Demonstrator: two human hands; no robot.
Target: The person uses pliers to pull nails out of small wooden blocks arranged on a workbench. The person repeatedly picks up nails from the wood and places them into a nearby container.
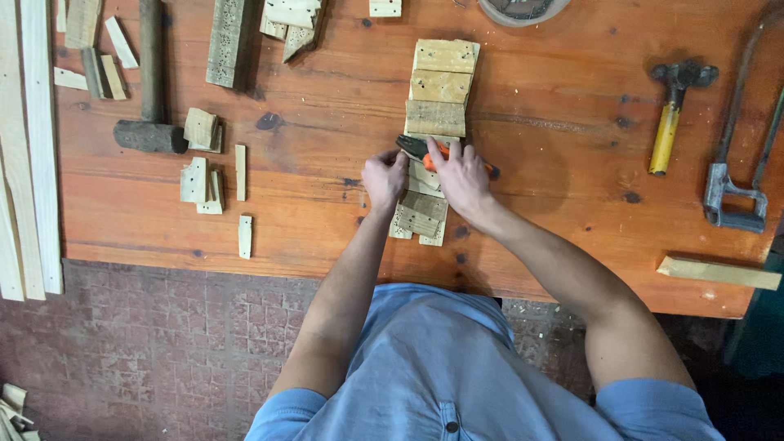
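Right hand point(461, 175) gripping pliers point(425, 149), mid-table point(572, 269)

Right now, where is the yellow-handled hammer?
In the head view, the yellow-handled hammer lies on the orange wooden table, far to the right of both hands, just left of the grey metal saw frame.

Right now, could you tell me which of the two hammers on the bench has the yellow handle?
The claw hammer right of the hands; the mallet at left is all dark.

Plank row point(439, 90) mid-table point(327, 212); mallet point(150, 114) left, claw hammer point(671, 110) right (hacksaw point(735, 163) beyond it).
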